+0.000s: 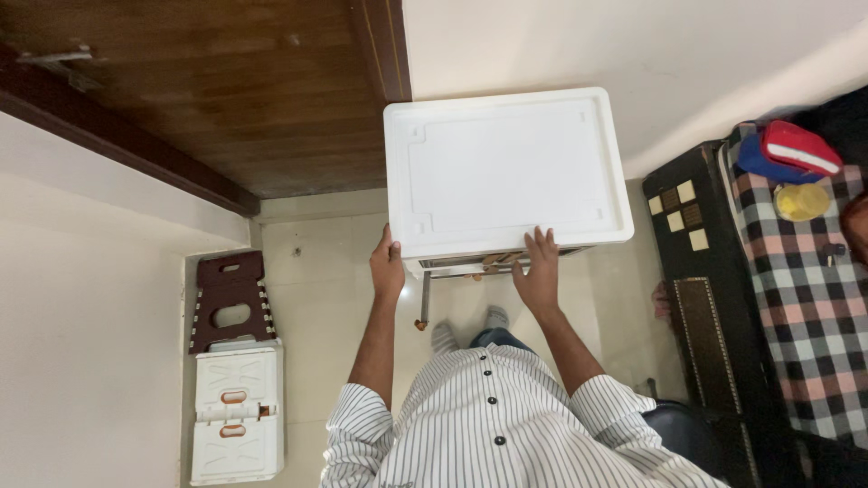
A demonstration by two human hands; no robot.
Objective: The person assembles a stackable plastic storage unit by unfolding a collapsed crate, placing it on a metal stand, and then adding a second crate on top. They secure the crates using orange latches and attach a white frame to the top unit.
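A large white rectangular foam lid or panel [506,167] lies flat on top of a small metal-legged stand [423,298]. My left hand [387,267] grips its near left corner from the side. My right hand [539,267] rests on the near edge toward the right, fingers spread over the top. Under the panel's near edge some small wooden parts [493,262] show. My striped shirt fills the bottom of the view.
A brown wooden door [226,81] stands at the back left. By the left wall sit a dark brown folding stool [228,298] and a white folded one [237,411]. On the right are a black case [701,298] and a checked cloth [805,280] with a red-blue item [791,149].
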